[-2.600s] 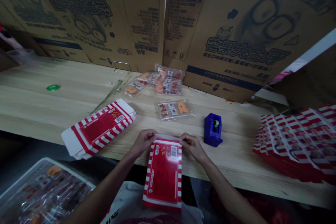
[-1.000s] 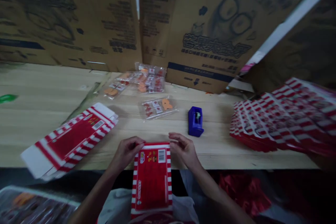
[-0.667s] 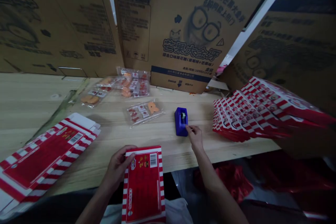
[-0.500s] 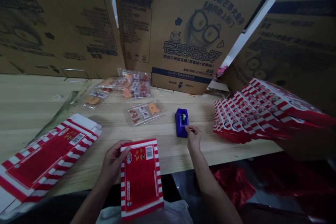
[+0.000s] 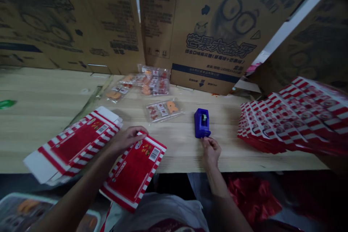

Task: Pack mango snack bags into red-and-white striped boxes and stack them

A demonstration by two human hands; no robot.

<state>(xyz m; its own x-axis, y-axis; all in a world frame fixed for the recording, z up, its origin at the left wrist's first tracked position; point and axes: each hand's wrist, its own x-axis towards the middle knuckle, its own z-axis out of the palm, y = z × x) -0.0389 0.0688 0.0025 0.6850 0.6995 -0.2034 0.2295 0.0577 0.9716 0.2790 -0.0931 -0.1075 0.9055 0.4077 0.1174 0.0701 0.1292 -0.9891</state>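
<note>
A flat red box with white-striped edges (image 5: 136, 172) lies tilted in my left hand (image 5: 130, 138), whose thumb and fingers close on its upper edge. The box's lower part hangs over the table edge above my lap. My right hand (image 5: 212, 149) is in a pinch at the front lip of a blue tape dispenser (image 5: 199, 127), at the end of its tape; the strip itself is too small to see clearly. To the left of my left hand is a stack of flattened striped boxes (image 5: 78, 143). Beyond the box lies a clear packet of sweets (image 5: 164, 110).
More sweet packets (image 5: 156, 81) lie near the upright cardboard cartons (image 5: 201, 32) at the back. A tall pile of striped boxes (image 5: 293, 116) stands on the right. Below the table are a white-rimmed bin (image 5: 94, 217) and a red bag (image 5: 252, 199).
My right hand has drawn from the dispenser's side to just below its front lip. The box in my left hand has turned, its top now leaning right. The view has shifted left.
</note>
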